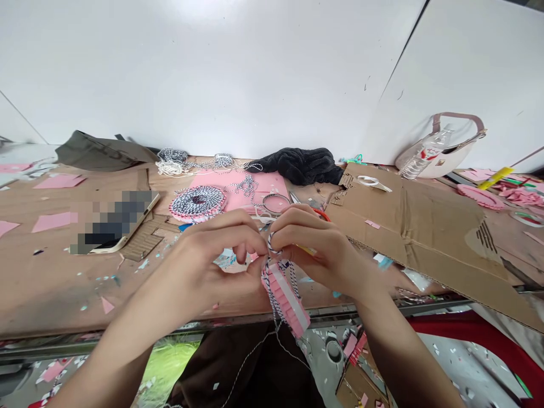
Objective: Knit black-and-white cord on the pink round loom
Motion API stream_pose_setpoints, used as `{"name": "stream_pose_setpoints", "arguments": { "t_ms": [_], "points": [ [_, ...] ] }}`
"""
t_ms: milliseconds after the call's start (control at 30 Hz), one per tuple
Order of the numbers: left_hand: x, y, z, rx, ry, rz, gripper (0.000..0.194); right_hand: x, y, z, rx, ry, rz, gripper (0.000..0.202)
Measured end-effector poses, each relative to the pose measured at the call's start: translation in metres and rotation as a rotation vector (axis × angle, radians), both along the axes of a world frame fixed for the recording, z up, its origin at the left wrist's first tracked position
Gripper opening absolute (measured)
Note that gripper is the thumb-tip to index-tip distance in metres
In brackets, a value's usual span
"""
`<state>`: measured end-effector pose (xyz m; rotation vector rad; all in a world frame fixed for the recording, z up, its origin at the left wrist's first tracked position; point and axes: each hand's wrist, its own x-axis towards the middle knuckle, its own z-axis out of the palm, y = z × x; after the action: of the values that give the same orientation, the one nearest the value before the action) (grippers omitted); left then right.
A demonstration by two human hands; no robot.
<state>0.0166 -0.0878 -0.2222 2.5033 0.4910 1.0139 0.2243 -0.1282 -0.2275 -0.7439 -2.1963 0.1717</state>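
Note:
Black-and-white twisted cord (pixel 274 245) is pinched between the fingertips of my left hand (pixel 223 243) and my right hand (pixel 318 241). A small loop of it stands up between them. Below the fingers hangs a pink ridged piece (pixel 285 294) with a pale strip along it, tilted over the table's front edge. Lengths of the cord run along its sides, and thin loose ends trail down toward my lap. Just behind my left hand lies a round woven piece (pixel 198 203), black and white with a pink rim. My fingers hide part of the cord.
Flattened cardboard (pixel 433 232) covers the right side, with a handbag (pixel 459 150) and plastic bottle (pixel 427 152) behind it. A phone (pixel 123 224) lies left. Black cloth (pixel 300 164), a tape roll (pixel 276 203) and cord bundles (pixel 173 158) are toward the wall. Paper scraps litter the table.

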Motion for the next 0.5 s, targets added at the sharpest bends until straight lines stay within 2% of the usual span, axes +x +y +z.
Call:
{"name": "stream_pose_setpoints", "arguments": {
  "t_ms": [167, 300, 400, 500],
  "points": [
    [0.006, -0.006, -0.014, -0.077, -0.186, 0.046, 0.023, -0.006, -0.002, -0.003, 0.020, 0.055, 0.012, 0.015],
    [0.009, -0.006, -0.023, -0.160, -0.305, 0.092, 0.024, -0.013, -0.003, -0.012, 0.099, 0.083, -0.072, 0.020],
    [0.009, -0.001, -0.026, -0.223, -0.438, 0.150, 0.022, -0.017, -0.003, -0.018, 0.138, 0.040, -0.091, 0.020],
    [0.008, 0.003, -0.026, -0.274, -0.508, 0.158, 0.018, -0.017, -0.003, -0.019, 0.116, 0.131, -0.101, 0.014]
  ]
}}
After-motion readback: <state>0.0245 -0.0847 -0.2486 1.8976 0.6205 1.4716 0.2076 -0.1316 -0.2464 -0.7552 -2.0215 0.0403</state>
